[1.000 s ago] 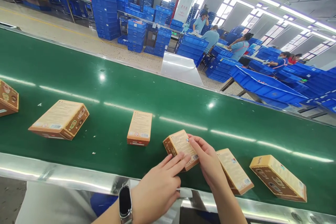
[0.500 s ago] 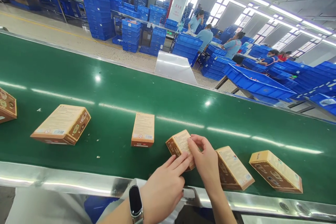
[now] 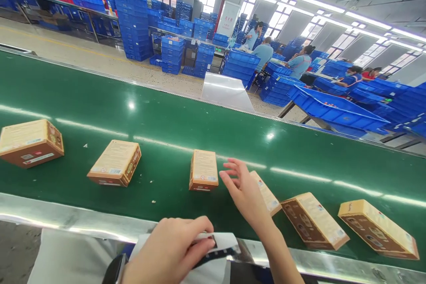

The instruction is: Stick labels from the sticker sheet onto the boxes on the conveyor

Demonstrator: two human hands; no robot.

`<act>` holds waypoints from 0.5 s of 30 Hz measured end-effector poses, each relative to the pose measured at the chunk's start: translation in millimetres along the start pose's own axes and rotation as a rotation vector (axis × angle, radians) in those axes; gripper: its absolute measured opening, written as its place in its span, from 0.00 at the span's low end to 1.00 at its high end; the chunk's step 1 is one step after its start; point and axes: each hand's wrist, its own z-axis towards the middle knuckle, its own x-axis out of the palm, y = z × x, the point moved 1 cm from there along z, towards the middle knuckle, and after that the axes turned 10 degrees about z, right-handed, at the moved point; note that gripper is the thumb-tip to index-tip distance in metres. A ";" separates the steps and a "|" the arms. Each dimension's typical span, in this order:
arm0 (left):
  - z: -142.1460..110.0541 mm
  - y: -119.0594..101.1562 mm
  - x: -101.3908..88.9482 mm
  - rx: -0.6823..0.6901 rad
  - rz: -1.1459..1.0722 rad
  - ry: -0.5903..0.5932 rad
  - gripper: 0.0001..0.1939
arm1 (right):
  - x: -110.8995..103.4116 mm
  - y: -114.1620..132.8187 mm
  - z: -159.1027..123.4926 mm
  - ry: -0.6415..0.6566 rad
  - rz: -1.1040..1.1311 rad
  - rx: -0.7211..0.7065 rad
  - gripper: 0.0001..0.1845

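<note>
Blue crates rise in stacks across the hall from my camera, with co-workers among them. Nearer, a green belt crosses my view, edged on the near side by a metal rail. I count six boxes lying along the belt. My left grip, a bare hand, is by the rail, thumb and forefinger pinched together on a white strip; a watch sits on that wrist. My right grip is over the belt, fingers spread and slightly curled, and I see nothing between them. Just beside its fingertips lies the third box from the left, printed face up. My right grip partly hides the fourth box; I cannot tell whether they touch.
</note>
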 end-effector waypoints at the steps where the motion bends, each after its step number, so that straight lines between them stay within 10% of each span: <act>1: -3.4 2.8 -3.7 -0.067 -0.029 0.014 0.03 | 7.9 -2.8 2.1 0.048 0.018 0.014 0.30; 9: -27.1 15.4 -18.9 -0.224 -0.271 0.062 0.04 | 21.5 1.1 -9.6 0.212 0.012 -0.009 0.30; 15: -31.6 8.3 -26.0 -0.219 -0.199 0.080 0.08 | -1.5 38.8 -53.9 0.631 -0.102 -0.452 0.07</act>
